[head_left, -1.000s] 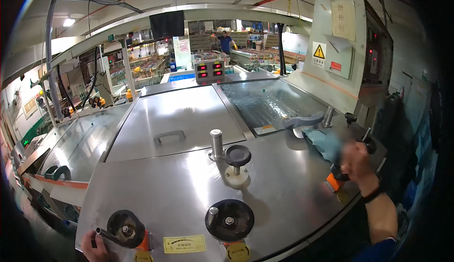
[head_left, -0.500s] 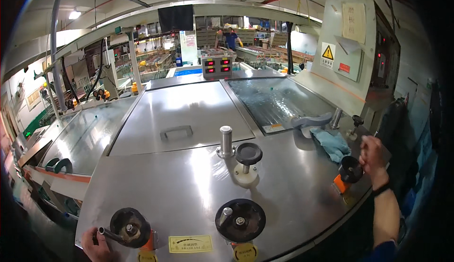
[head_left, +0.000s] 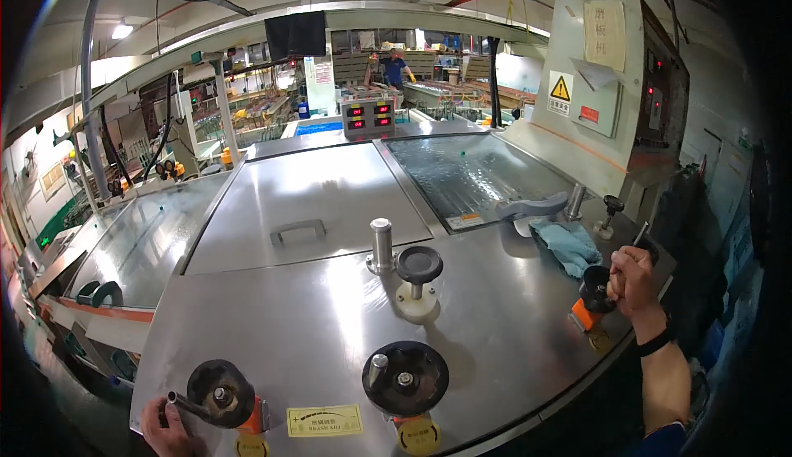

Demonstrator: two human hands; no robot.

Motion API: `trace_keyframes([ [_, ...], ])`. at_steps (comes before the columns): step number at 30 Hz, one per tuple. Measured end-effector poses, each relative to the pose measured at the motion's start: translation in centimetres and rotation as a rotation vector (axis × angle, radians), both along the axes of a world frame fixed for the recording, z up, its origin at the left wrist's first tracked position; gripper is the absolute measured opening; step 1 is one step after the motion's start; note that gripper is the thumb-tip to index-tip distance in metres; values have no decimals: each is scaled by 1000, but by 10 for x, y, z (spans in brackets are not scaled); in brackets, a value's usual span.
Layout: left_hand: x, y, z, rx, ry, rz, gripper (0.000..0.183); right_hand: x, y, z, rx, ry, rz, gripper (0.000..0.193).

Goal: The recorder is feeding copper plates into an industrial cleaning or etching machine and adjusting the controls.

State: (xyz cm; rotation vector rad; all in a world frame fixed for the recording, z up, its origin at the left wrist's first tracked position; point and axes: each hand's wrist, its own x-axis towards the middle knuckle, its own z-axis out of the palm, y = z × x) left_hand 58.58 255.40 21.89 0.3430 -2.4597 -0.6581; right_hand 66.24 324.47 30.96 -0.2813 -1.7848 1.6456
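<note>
At the near left, my left hand (head_left: 163, 431) is curled by the metal crank handle (head_left: 188, 407) of a black handwheel (head_left: 219, 393), its thumb along the handle. My right hand (head_left: 635, 282) makes a fist against another black handwheel (head_left: 592, 290) on an orange mount at the right edge. That wheel's handle is hidden inside the fist. Just beyond the fist, a metal rod (head_left: 643, 233) sticks up from a dark round part. A crumpled light-blue cloth (head_left: 568, 247) lies beyond the right handwheel, next to a grey curved handle-like piece (head_left: 535, 208).
The steel machine top (head_left: 313, 317) carries a middle handwheel (head_left: 405, 379), a black knob (head_left: 419, 266) and a metal post (head_left: 381, 244). Farther back are a lid handle (head_left: 299, 230), a wet window (head_left: 478, 175), a display box (head_left: 369, 119) and a control cabinet (head_left: 590, 94). A person (head_left: 396, 69) stands far behind.
My right fist has moved down and nearer beside its handwheel, uncovering the metal rod behind it. My left hand stays at its handle. The view has shifted slightly.
</note>
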Motion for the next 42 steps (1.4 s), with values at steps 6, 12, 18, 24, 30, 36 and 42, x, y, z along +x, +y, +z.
trace_keyframes([
  [6,0,-12,-10,-22,-15,3,39,1,0,-1,-22,22,-30,30],
  [12,2,-6,-5,-61,3,3,39,-8,-11,-2,-3,17,-11,29],
  [18,0,-9,-9,-46,-5,-5,40,-29,-20,3,14,-19,5,26],
  [24,2,-9,-3,19,-32,-30,43,-36,-14,-4,51,-16,-22,24],
  [30,11,7,17,345,269,-621,64,-34,-21,4,457,-9,-207,12],
  [36,-1,45,85,-76,94,-861,45,-22,-54,18,591,138,-251,8],
  [42,-74,84,111,-223,88,-796,18,-20,-115,25,826,176,-205,10],
])
